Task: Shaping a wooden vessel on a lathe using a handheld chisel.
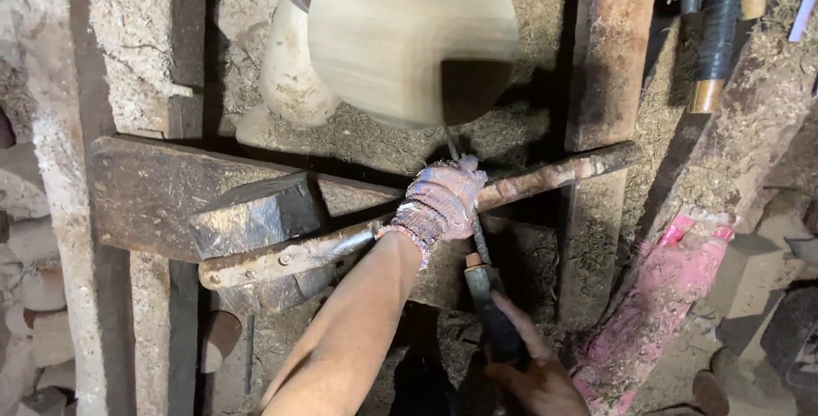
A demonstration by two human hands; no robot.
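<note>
Left hand [439,201], gloved, clamps chisel [474,237] shaft on rest bar [545,176]; right hand [532,373] grips its handle; tip meets spinning blank [409,37].

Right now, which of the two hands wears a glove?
The left hand, pressing the chisel against the metal rest bar, wears a knitted glove. The right hand, gripping the chisel's handle, is bare.

My lathe bed [153,190], a rough frame of dark, worn timbers, carried everything. 1 rusty iron bar [545,179], the rest, lay slantwise across it, bolted near its left end, with a dark metal block [256,211] just beside it. Sawdust and shavings [375,139] lay thick on the beams. 1 pale turned wooden piece [290,66] sat in the shavings.
</note>
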